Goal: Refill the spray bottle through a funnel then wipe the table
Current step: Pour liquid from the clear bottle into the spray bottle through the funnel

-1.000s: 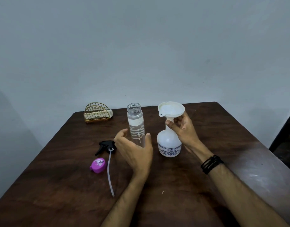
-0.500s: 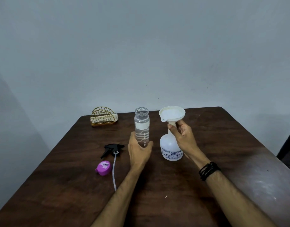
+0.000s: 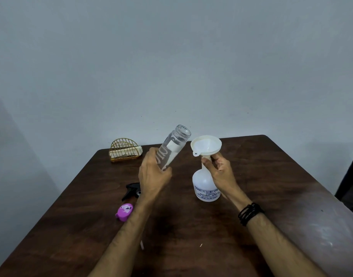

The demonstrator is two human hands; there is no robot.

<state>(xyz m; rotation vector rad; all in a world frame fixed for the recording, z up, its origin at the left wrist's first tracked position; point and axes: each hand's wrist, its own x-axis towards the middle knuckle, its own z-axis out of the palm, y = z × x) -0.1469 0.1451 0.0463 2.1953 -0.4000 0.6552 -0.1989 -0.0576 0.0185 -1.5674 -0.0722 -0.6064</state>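
Head view: the left hand [image 3: 153, 172], forearm reaching up from below, has its grip wrapped round the lower body of a clear bottle [image 3: 172, 148], lifted off the surface [image 3: 271, 176] and tilted with its open mouth toward the funnel [image 3: 206, 145]. The right hand [image 3: 221, 170] pinches the funnel's stem at the neck of the white spray bottle [image 3: 205, 186], which stands upright on the surface. A black trigger head [image 3: 131, 189] and pink cap [image 3: 124, 210] lie left of the left forearm
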